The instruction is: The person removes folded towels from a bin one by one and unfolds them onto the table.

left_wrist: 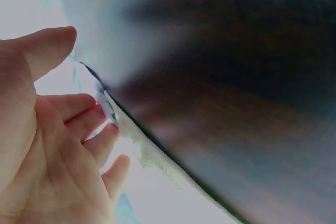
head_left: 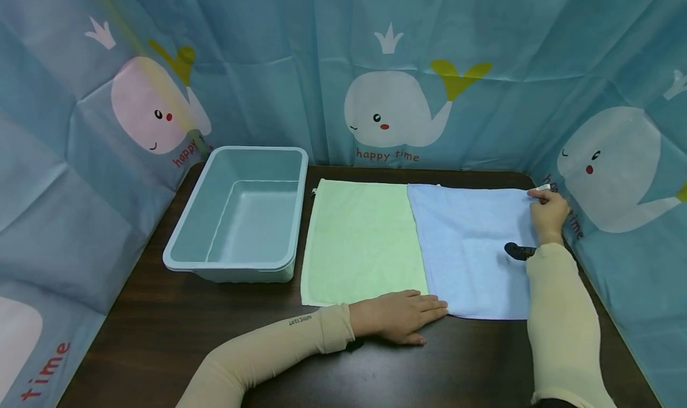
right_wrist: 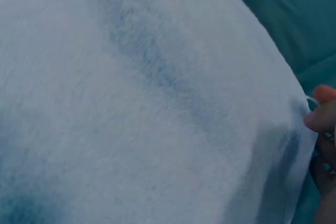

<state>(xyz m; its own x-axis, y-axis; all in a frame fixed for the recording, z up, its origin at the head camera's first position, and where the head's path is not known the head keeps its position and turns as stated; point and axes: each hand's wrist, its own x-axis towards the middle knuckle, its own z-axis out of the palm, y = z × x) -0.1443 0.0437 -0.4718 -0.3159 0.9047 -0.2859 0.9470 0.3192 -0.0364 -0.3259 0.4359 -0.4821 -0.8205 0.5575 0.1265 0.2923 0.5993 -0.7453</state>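
A light blue towel (head_left: 467, 253) lies flat, its left edge meeting a pale green towel (head_left: 362, 241). My right hand (head_left: 550, 215) pinches the blue towel's far right corner, where a small white tag (head_left: 543, 187) sticks out. In the right wrist view, the thumb (right_wrist: 321, 117) presses on that corner while the other fingers are partly hidden. With fingers extended, my left hand (head_left: 399, 317) rests at the near edges of both towels, around where they meet. The left wrist view shows its palm (left_wrist: 58, 150) and loosely bent fingers beside the towel edge.
On the left stands a blue-green plastic basin (head_left: 236, 268) with nothing in it. All this is on a dark wooden table (head_left: 445, 372). A blue curtain (head_left: 290, 98) printed with whales surrounds the back and sides. A black strap piece (head_left: 517, 252) juts from my right wrist.
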